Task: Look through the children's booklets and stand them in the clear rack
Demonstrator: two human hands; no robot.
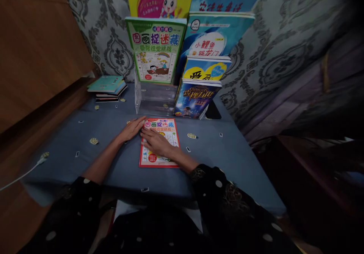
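Note:
A red-bordered picture book (pixel 167 163) lies flat on the table in front of me, its cover facing up. My right hand (pixel 157 142) rests palm down across the middle of the cover, fingers stretched toward the left edge. Beside the book's upper left corner is my left hand (pixel 133 129), laid flat with its fingertips touching or nearly touching that edge. Neither hand is wrapped round anything. Behind the book stands a clear plastic book rack (pixel 155 108), and a green-bordered book (pixel 156 51) leans upright in its left column above bare lower tiers.
The rack's right column holds a dark blue book (pixel 196 100), a yellow and blue book (pixel 206 67) and teal books (pixel 209 36). A small stack of books (pixel 106 85) lies at the back left. A white cable (pixel 24 174) hangs off the left table edge. A dark flat object (pixel 214 111) lies behind the rack.

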